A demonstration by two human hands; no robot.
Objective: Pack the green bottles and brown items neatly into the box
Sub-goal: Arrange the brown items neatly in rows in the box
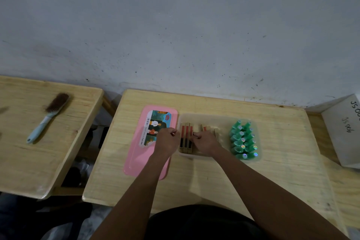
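From the head camera, your clear box (218, 118) sits on the wooden table (194, 177) with the green bottles (243, 139) packed in two rows at its right end. Three brown items (186, 136) stand side by side against its left wall, with more leaning loosely in the middle. Your left hand (166, 140) rests curled at the box's left edge, over the pink lid (136, 160); whether it pinches anything is unclear. Your right hand (206, 142) presses its bent fingers against the brown items.
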